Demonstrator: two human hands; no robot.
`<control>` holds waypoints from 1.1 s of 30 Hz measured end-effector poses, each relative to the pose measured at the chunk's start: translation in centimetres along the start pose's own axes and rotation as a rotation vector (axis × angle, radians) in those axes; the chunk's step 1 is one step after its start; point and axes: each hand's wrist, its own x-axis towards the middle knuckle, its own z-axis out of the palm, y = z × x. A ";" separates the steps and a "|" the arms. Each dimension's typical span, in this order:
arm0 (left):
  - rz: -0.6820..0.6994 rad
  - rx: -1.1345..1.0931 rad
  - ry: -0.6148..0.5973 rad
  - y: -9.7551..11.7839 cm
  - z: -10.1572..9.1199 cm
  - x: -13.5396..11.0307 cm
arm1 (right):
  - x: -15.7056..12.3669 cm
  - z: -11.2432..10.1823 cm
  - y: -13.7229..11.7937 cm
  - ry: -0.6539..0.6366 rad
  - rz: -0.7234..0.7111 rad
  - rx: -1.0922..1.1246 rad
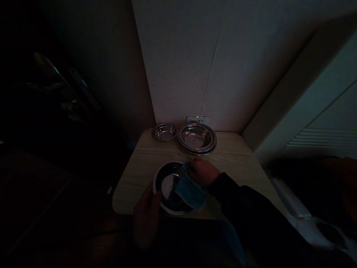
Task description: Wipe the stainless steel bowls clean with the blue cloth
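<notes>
Possibly the bowl (169,186) could slip off the near edge of the tabletop (240,163), should the blue cloth (192,192) push harder than the left hand (146,215), gripping its left rim, can resist. The right hand (204,172) clutches the cloth over the bowl's right side. Being round, the bowl has no long axis; its mouth faces mostly upward. The cloth slants from far left to near right.

"Is any light reaching the left side?"
"Barely; that edge is sinking into near-black, with only some metal (56,70) glinting faintly."
"How is the middle looking?"
"Dim grey is falling across the wall (178,67), the stacked bowls (196,140) are catching small highlights, and the blue cloth (191,190) is blurring softly."
</notes>
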 end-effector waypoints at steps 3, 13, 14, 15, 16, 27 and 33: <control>0.001 0.041 0.010 0.3 0.1 0.0 | -2.1 0.7 0.6 -0.003 0.021 0.009; 0.037 0.133 0.023 0.5 1.1 -0.5 | -5.5 2.9 -5.1 -0.038 -0.121 0.113; 0.045 0.137 0.041 0.4 1.0 -0.5 | -5.6 2.9 -5.8 -0.001 -0.144 0.118; 0.050 0.141 0.054 0.4 1.0 -0.4 | -5.7 3.0 -6.3 0.032 -0.163 0.116; 0.054 0.139 0.069 0.4 0.9 -0.4 | -5.8 3.0 -6.6 0.057 -0.180 0.106; 0.114 0.111 0.112 -0.8 0.7 0.0 | -6.1 4.3 -2.0 0.134 -0.124 -0.261; 0.161 0.127 0.091 -2.3 1.5 -0.4 | -6.5 6.1 -6.8 0.182 -0.118 0.077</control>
